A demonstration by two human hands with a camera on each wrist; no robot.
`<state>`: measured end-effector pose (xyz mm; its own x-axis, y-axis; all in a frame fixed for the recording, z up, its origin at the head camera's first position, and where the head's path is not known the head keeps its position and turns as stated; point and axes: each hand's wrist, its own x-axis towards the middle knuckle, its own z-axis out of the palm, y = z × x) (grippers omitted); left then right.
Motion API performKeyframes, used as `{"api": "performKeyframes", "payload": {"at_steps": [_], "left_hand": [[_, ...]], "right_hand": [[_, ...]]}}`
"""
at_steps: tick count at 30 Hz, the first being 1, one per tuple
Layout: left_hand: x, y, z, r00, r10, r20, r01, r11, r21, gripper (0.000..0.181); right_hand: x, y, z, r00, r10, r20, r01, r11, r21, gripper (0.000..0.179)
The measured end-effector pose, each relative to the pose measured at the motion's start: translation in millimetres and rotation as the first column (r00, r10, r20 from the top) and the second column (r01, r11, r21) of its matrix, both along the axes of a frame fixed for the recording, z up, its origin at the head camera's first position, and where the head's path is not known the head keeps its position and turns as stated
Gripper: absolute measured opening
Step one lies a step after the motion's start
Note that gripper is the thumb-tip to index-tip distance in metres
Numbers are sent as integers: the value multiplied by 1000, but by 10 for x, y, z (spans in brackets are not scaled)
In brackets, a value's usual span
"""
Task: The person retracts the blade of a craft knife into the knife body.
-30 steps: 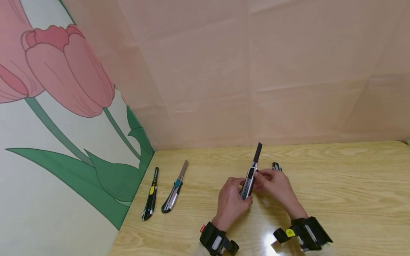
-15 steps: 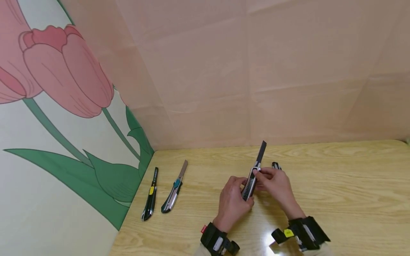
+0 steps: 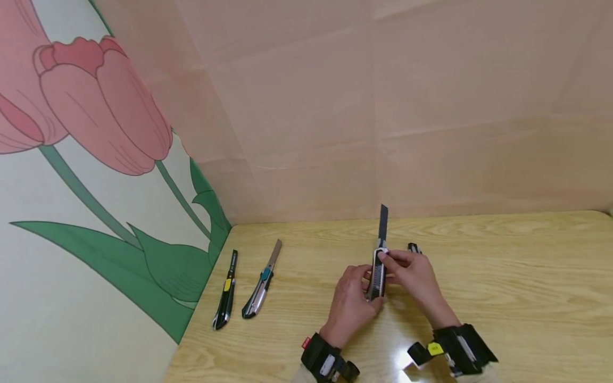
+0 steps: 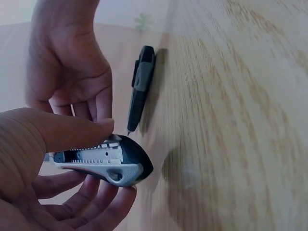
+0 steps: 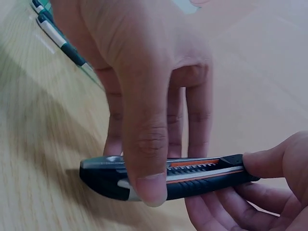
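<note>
A utility knife (image 3: pixel 377 282) with a grey-and-black handle stands nearly upright, its long dark blade (image 3: pixel 383 223) out and pointing toward the wall. My left hand (image 3: pixel 351 303) grips the lower handle, thumb (image 4: pixel 82 130) on one side and fingers curled beneath. Up by the blade end, my right hand (image 3: pixel 417 279) pinches the handle, thumb on the black slider (image 5: pixel 231 161). Orange trim lines the handle's slot in the right wrist view. Behind the right hand another utility knife (image 4: pixel 141 86) lies on the table, mostly hidden in the head view.
To the left on the wooden table (image 3: pixel 527 287) lie a black utility knife with a yellow slider (image 3: pixel 227 284) and a silver one with a teal slider (image 3: pixel 265 273). Its blade is out. A pinkish cloth (image 3: pixel 306 106) and a tulip-print panel (image 3: pixel 105 106) rise behind.
The held knife first leaned further right, then swung back to nearly upright, its blade tip a little higher. My right thumb has shifted from the handle's edge onto the slider.
</note>
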<state>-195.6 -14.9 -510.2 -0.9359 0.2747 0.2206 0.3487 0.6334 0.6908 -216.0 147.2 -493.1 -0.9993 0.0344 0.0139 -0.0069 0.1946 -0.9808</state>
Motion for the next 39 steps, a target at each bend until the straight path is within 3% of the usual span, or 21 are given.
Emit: {"api": "performKeyframes", "payload": {"at_steps": [2, 5, 9, 12, 14, 17, 24, 30, 33, 36, 39], "left_hand": [[-3, 4, 2, 1000, -20, 20, 19, 999, 37, 61], [-22, 9, -18, 994, -81, 71, 68, 982, 174, 56], [-59, 6, -52, 979, -171, 113, 117, 920, 374, 49], [-93, -19, -98, 970, -204, 131, 125, 885, 449, 45], [-112, -36, -127, 965, -215, 150, 121, 873, 473, 43], [-126, -55, -152, 960, -216, 178, 113, 881, 459, 38], [-98, -62, -92, 964, -216, 155, 126, 886, 447, 24], [-81, -64, -84, 950, -204, 239, 73, 884, 462, 20], [-101, -62, -135, 933, -217, 288, 42, 859, 509, 20], [-116, -56, -161, 914, -243, 326, 13, 819, 574, 19], [-122, -45, -167, 904, -254, 344, -9, 794, 608, 18]], "right_hand": [[8, 16, 36, 1000, -1, 3, 1, 1000, 17, 50], [10, 41, 88, 1000, -19, 9, 18, 999, 47, 53], [8, 85, 150, 999, -33, 24, 32, 997, 68, 56], [1, 108, 143, 999, -27, 44, 25, 998, 58, 58], [0, 117, 140, 998, -23, 56, 20, 998, 51, 59], [4, 126, 137, 998, -17, 65, 14, 999, 41, 60], [9, 137, 133, 999, -22, 47, 20, 998, 52, 60], [16, 155, 149, 999, -40, 34, 39, 999, 25, 59], [18, 150, 167, 999, -48, 8, 48, 999, 11, 57], [23, 137, 197, 998, -63, -20, 63, 998, -2, 56], [31, 129, 225, 997, -70, -39, 70, 997, -16, 55]]}}
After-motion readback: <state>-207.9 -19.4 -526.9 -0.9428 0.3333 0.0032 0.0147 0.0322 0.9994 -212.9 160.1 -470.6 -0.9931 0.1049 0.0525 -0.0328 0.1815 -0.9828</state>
